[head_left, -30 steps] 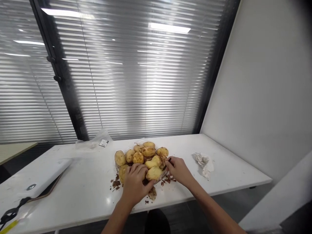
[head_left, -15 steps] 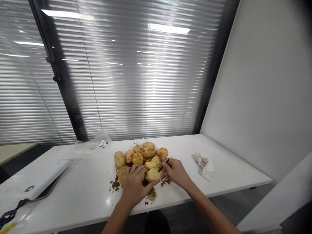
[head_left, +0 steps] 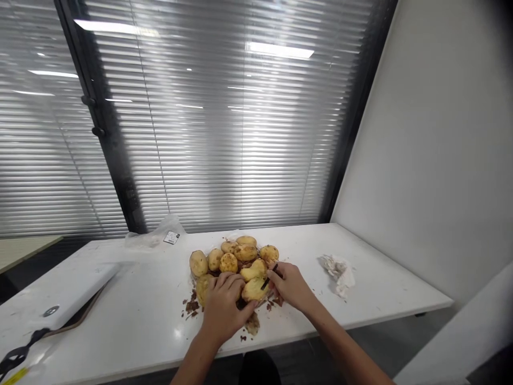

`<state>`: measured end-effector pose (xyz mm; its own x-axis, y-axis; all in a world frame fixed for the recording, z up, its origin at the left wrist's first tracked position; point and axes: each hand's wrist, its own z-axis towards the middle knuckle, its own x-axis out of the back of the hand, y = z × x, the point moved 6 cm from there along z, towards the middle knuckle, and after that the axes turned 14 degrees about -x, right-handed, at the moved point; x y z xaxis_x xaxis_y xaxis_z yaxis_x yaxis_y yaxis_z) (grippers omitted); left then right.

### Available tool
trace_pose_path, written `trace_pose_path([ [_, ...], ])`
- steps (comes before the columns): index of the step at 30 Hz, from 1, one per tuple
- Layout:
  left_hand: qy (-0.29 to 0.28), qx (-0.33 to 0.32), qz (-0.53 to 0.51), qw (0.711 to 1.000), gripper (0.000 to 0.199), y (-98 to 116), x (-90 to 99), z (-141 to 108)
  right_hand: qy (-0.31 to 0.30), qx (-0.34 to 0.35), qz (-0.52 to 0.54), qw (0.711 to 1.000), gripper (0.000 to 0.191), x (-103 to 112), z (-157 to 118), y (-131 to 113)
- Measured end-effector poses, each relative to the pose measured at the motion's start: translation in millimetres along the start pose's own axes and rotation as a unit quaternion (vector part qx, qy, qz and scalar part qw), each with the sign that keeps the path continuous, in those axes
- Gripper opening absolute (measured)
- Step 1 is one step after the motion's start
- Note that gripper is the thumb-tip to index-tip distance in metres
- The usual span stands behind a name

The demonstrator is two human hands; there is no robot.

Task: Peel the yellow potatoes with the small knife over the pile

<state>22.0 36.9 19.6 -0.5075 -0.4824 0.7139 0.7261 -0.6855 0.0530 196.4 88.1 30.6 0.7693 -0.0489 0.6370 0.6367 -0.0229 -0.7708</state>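
A pale yellow peeled potato lies at the near side of a pile of potatoes. My left hand is closed on this potato from the left, its thumb along the near edge and its fingers curled over the far side. Pinched in my right hand is a slim black tool, whose lower end touches the potato's top right; its exact kind is too small to make out. Brown peel scraps lie left of the pile, with a larger scrap below my left thumb.
The white table carries a crumpled tissue on the right. A clear plastic bag with a label sits at the back left. A white, flat-sided object and a black strap are at far left. Blinds stand behind.
The black tool now stands steeper against the potato, its lower end a little nearer to me. My left hand keeps its hold. The whole view has shifted slightly.
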Motion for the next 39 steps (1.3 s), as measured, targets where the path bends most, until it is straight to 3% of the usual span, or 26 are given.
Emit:
trace_pose_path([
  [5, 0.002, 0.001, -0.001, 1.0, 0.03, 0.2, 1.0, 0.2, 0.044, 0.018, -0.055, 0.997, 0.024, 5.9, 1.7, 1.1],
  [16, 0.001, 0.005, -0.003, 1.0, 0.029, -0.8, -0.7, -0.6, 0.033, 0.076, -0.073, 0.994, 0.022, 3.4, -10.5, -11.7],
  [22, -0.002, 0.001, 0.002, 1.0, 0.031, -1.1, -1.0, -1.0, 0.065, 0.055, -0.084, 0.993, 0.024, 1.3, -7.3, -7.0],
  [39, -0.003, 0.0, 0.005, 1.0, 0.029, -0.2, 0.1, 0.2, 0.03, 0.039, -0.071, 0.996, 0.024, -0.4, -0.6, -6.7],
])
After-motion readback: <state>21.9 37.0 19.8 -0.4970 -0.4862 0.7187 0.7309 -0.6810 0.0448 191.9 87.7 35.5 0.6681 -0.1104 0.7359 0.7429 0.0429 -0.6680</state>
